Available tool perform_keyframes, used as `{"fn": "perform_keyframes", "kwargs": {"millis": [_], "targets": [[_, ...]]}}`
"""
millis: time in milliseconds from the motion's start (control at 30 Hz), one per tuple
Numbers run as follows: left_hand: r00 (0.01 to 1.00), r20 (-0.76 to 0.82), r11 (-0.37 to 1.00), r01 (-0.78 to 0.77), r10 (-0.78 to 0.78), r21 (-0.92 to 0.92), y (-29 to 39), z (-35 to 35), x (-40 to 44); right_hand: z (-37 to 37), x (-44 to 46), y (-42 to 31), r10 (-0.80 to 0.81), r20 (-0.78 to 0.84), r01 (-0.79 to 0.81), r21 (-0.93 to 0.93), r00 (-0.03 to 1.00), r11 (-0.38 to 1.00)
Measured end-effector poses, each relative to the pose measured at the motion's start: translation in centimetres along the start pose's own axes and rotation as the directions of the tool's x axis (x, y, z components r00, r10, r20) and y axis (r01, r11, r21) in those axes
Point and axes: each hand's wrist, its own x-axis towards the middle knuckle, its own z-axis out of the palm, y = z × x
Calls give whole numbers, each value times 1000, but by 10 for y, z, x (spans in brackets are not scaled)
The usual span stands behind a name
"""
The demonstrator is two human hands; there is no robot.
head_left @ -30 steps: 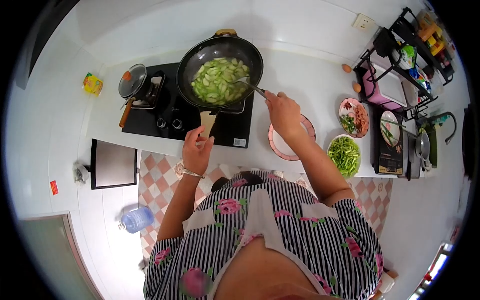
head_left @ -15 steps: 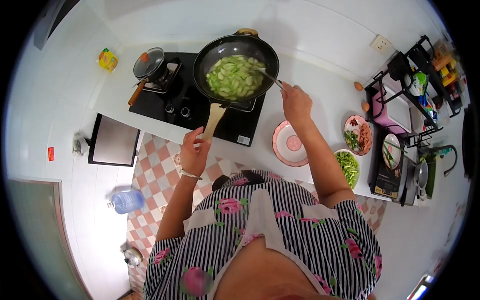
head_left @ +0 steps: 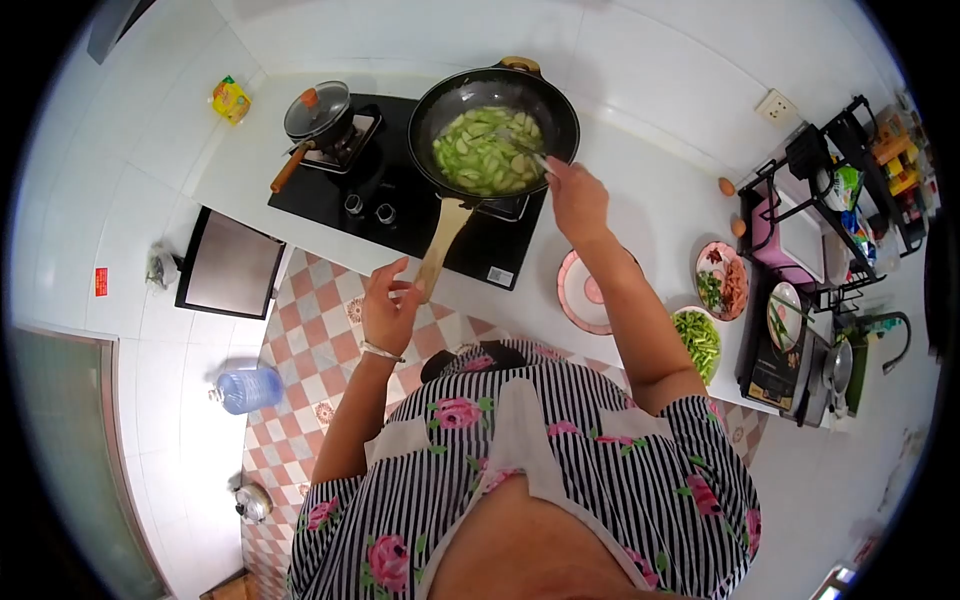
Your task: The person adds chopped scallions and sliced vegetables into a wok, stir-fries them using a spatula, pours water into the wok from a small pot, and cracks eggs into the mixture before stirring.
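A dark wok (head_left: 560,125) with a light wooden handle (head_left: 441,245) stands on the black cooktop (head_left: 400,180). Pale green sliced vegetables (head_left: 480,160) lie in it in liquid. My right hand (head_left: 580,205) is closed around the handle of a metal spatula (head_left: 541,161); the spatula's head dips among the slices and is mostly hidden. My left hand (head_left: 388,308) is beside the end of the wok's handle, its fingers loosely apart, one digit seeming to touch the wood.
A lidded saucepan (head_left: 318,115) sits on the left burner. Right of the cooktop are a pink-rimmed plate (head_left: 572,300), a plate of meat and chopped greens (head_left: 735,290), a bowl of cut green vegetables (head_left: 697,340), two eggs (head_left: 738,227) and a black rack (head_left: 770,190).
My right hand has moved slightly toward the wok, and the spatula reaches lower in the slices. The whole view has shifted a little. My left hand stays by the wok's handle.
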Motion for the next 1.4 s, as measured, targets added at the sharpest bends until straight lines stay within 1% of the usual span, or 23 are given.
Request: {"fn": "perform_keyframes", "kwargs": {"millis": [100, 200, 300, 400, 433, 500, 600, 700, 800, 833, 867, 933, 1000, 1033, 1067, 1133, 1167, 1200, 1233, 1267, 1300, 1367, 1400], "targets": [[999, -46, 999, 13, -15, -52, 3, -4, -1, 10, -1, -6, -50, 68, 53, -46, 996, 998], [998, -52, 997, 45, -48, -55, -4, -8, -1, 5, 10, -9, -46, 7, 47, -60, 999, 997], [999, -28, 998, 34, -35, -48, -4, -6, -1, 28, 21, -7, -82, -57, 80, -36, 995, 996], [1000, -14, 999, 16, -17, -29, 2, -5, 1, 33, 20, -6, -54, -13, 53, -60, 998, 997], [1000, -20, 999, 11, -12, -38, 1, -5, 2, 28, 18, -7, -58, -28, 56, -55, 998, 997], [1000, -22, 998, 8, -9, -55, 1, -6, 3, 15, 1, -8, -56, -49, 54, -47, 997, 997], [1000, -2, 999, 21, -21, -46, 3, 2, 6, 7, -28, -15, -54, -21, 51, -114, 998, 992], [1000, 29, 999, -4, 6, -55, 8, 13, 9, 0, -55, -21, -17, -49, 14, -65, 999, 998], [997, 74, 999, -29, 32, -40, 12, 25, 13, 1, -76, -24, 60, 112, -52, -75, 992, 996], [994, 64, 996, -92, 93, -19, 20, 30, 14, 2, -79, -23, 56, 183, -49, -42, 981, 998], [993, 78, 996, -82, 84, -28, 20, 35, 15, 2, -81, -21, 53, 250, -52, -10, 967, 999], [989, 126, 996, -68, 76, -60, 16, 45, 17, -18, -84, -27, 45, 314, -67, 61, 948, 996], [986, 126, 993, -98, 107, -72, 18, 53, 18, -38, -91, -19, 2, 218, -25, 103, 976, 994], [978, 149, 990, -139, 143, -36, 21, 55, 18, -48, -93, -9, -26, 170, 5, 122, 985, 993], [978, 168, 991, -132, 128, 14, 18, 57, 20, -57, -91, 8, 16, 160, -40, 149, 987, 988], [980, 167, 994, -106, 106, -9, 26, 60, 20, -77, -80, 54, 83, 147, -113, 207, 986, 972], [985, 157, 997, -79, 75, 14, 38, 63, 17, -81, -72, 90, 179, 139, -199, 141, 974, 970], [989, 144, 998, -49, 42, 39, 56, 63, 14, -72, -65, 133, 244, 19, -245, 94, 970, 965], [990, 133, 997, -61, 55, 43, 64, 65, 12, -62, -58, 179, 297, -103, -293, 52, 949, 955], [989, 130, 995, -76, 67, 67, 76, 66, 10, -63, -52, 221, 383, -87, -389, -74, 920, 918], [990, 131, 992, -67, 53, 105, 89, 69, 8, -57, -46, 264, 430, -107, -443, -235, 896, 865], [989, 142, 985, -69, 46, 160, 112, 78, 3, -56, -37, 335, 524, -98, -518, -383, 846, 765], [987, 153, 981, -79, 52, 175, 122, 83, 0, -42, -34, 376, 550, -144, -548, -456, 823, 701]]}}
